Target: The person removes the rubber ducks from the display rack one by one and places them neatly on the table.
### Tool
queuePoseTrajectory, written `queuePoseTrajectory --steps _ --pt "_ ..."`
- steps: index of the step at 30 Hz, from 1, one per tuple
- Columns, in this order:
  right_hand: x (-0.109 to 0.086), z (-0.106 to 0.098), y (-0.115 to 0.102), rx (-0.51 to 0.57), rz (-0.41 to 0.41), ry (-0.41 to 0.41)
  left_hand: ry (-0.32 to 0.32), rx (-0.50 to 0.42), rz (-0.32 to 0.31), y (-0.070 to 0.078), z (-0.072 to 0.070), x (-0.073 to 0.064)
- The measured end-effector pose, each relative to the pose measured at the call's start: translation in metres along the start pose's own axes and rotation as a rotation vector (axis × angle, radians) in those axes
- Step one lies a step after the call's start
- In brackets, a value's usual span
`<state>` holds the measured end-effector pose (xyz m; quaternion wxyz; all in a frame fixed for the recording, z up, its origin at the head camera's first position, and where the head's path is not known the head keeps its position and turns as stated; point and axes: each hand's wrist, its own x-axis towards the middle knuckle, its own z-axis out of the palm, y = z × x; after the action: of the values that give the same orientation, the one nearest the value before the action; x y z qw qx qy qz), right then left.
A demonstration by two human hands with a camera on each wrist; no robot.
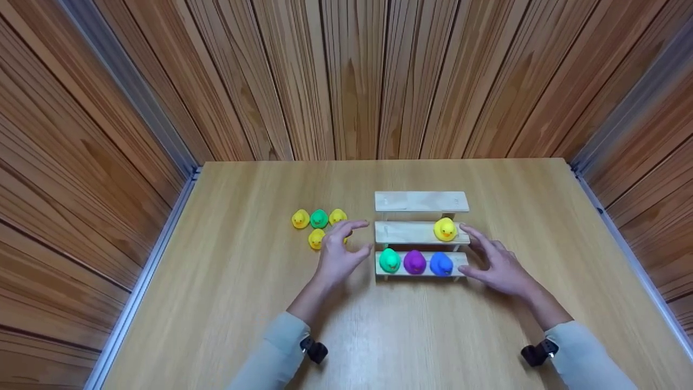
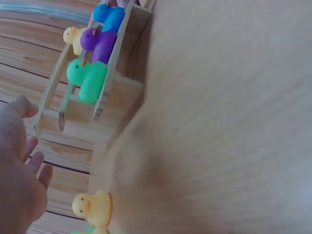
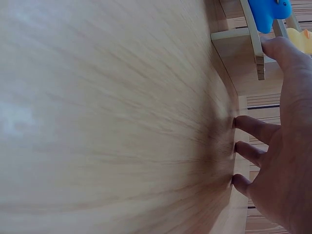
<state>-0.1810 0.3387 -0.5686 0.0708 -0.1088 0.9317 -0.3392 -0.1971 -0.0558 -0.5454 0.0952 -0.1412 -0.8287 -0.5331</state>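
Note:
A pale wooden three-step stand (image 1: 403,233) holds a green duck (image 1: 390,260), a purple duck (image 1: 414,262) and a blue duck (image 1: 441,264) on its lowest step. One yellow duck (image 1: 445,229) sits at the right of the middle step; the top step is bare. My left hand (image 1: 338,254) hovers left of the stand, thumb and fingers apart, holding nothing. At the stand's right end is my right hand (image 1: 501,266), its thumb at the lowest step's edge and its index finger by the middle step. In the right wrist view its other fingers (image 3: 251,127) are spread near the tabletop.
Left of the stand, several ducks lie on the table (image 1: 227,260), among them a yellow duck (image 1: 300,219) and a green duck (image 1: 319,218). My left hand partly hides another yellow one. Wood-panelled walls (image 1: 352,81) border the table at back and sides.

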Motion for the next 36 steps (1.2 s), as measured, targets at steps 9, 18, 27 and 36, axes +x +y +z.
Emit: queuePoseTrajectory --steps 9,18,27,36 --pt "0.001 0.0 0.001 -0.002 0.015 0.0 -0.032 -0.011 0.029 0.018 0.016 0.007" --pt "0.002 0.0 0.001 -0.009 0.007 0.001 -0.072 -0.021 0.002 0.033 0.031 0.014" --pt "0.001 0.001 0.001 0.005 0.007 -0.006 -0.12 -0.051 0.046 0.041 0.047 0.021" --pt "0.0 0.001 0.001 -0.012 0.016 -0.002 -0.185 -0.043 0.05 0.051 0.057 0.025"
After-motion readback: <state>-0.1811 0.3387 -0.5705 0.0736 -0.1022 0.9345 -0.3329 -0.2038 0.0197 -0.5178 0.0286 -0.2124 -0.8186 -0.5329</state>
